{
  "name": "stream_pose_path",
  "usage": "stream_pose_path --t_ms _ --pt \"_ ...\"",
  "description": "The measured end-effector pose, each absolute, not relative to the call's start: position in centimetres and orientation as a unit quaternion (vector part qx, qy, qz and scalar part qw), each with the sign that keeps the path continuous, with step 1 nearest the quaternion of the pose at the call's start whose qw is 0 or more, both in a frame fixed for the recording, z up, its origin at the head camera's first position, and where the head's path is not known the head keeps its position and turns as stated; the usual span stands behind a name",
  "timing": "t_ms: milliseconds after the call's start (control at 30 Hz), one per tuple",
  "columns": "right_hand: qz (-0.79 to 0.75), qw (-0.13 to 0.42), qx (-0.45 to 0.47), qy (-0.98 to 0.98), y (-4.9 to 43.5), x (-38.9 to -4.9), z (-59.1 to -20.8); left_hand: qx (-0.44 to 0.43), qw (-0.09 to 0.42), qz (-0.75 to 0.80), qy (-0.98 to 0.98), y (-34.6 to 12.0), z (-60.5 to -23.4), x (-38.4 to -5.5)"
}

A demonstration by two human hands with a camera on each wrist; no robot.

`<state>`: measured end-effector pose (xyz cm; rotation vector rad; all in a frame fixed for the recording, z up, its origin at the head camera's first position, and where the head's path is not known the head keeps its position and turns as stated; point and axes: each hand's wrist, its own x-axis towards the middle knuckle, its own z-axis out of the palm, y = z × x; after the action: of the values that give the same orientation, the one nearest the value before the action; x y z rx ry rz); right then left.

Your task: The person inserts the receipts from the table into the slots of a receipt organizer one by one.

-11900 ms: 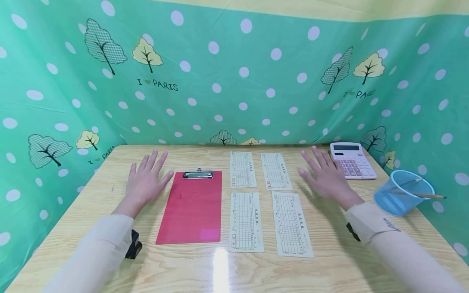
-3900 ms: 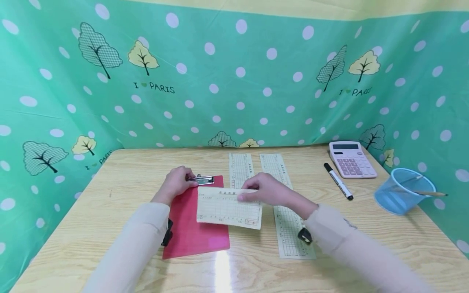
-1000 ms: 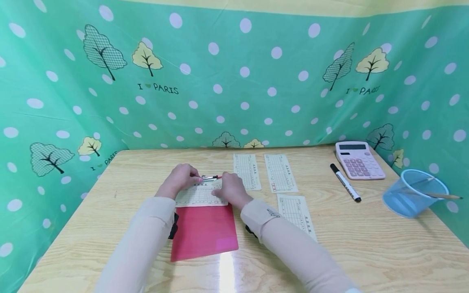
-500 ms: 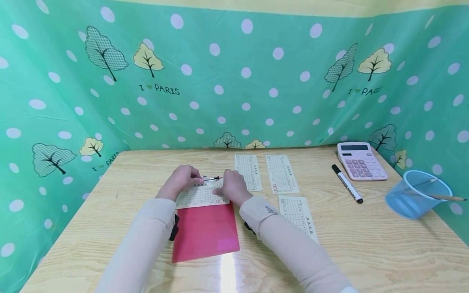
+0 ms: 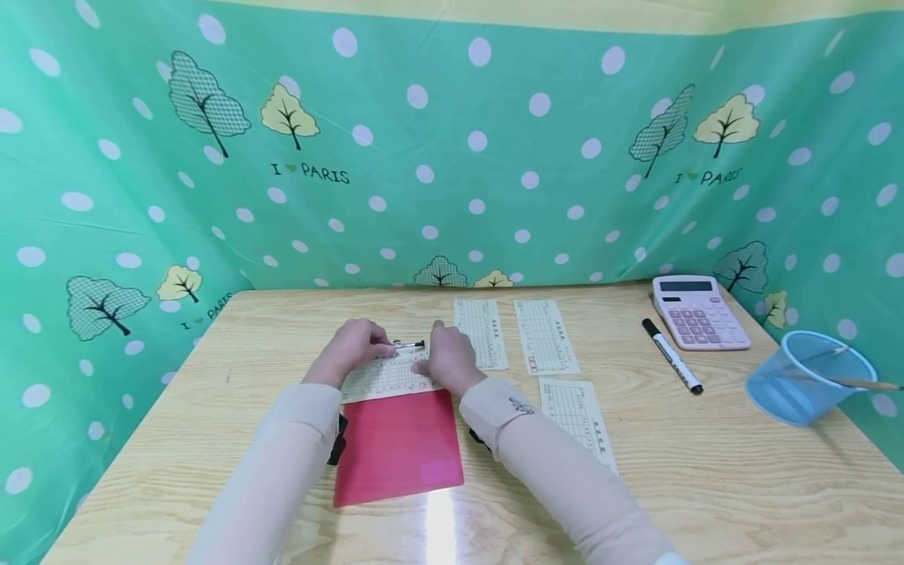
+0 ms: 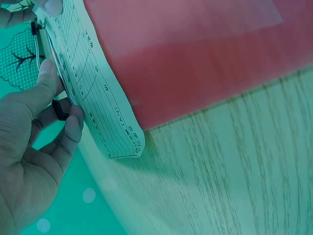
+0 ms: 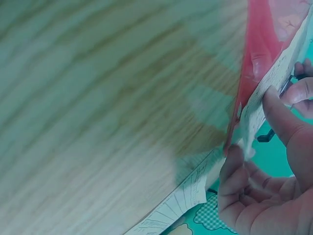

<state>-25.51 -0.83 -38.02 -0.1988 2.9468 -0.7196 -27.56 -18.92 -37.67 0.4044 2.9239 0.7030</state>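
A red clipboard [image 5: 399,447] lies on the table, slightly turned, its metal clip [image 5: 408,345] at the far end. Across its upper part lies a printed paper slip [image 5: 388,379], long edge right at the clip. My left hand [image 5: 353,349] pinches the clip; the left wrist view shows the thumb [image 6: 46,73] and fingers around its wire and black end. At the slip's right end, my right hand [image 5: 452,359] grips the paper, thumb [image 7: 279,112] on top and fingers curled at the clipboard's edge. The slip's upper left corner is hidden behind the left hand.
Right of the clipboard lie more slips: one at the back [image 5: 480,333], another beside it [image 5: 545,336], and one [image 5: 575,420] partly under the right sleeve. Further right are a marker [image 5: 672,357], a pink calculator [image 5: 699,312] and a blue mesh cup [image 5: 801,384] with pencils.
Both hands first lay spread on the table. The right hand then took the near left slip, turned it and brought it to the clip. Over the last second the hands barely move.
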Motion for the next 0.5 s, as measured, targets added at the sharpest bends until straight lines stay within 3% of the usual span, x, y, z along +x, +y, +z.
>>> stream_pose_path --t_ms 200,500 --pt "-0.219 0.03 -0.082 0.972 -1.05 -25.3 -38.04 0.125 0.057 0.232 0.963 -18.8 -37.67 -27.48" --pt "-0.243 0.04 -0.092 0.965 -0.68 -25.45 -38.34 0.118 0.057 0.231 0.964 -18.73 -37.69 -27.38"
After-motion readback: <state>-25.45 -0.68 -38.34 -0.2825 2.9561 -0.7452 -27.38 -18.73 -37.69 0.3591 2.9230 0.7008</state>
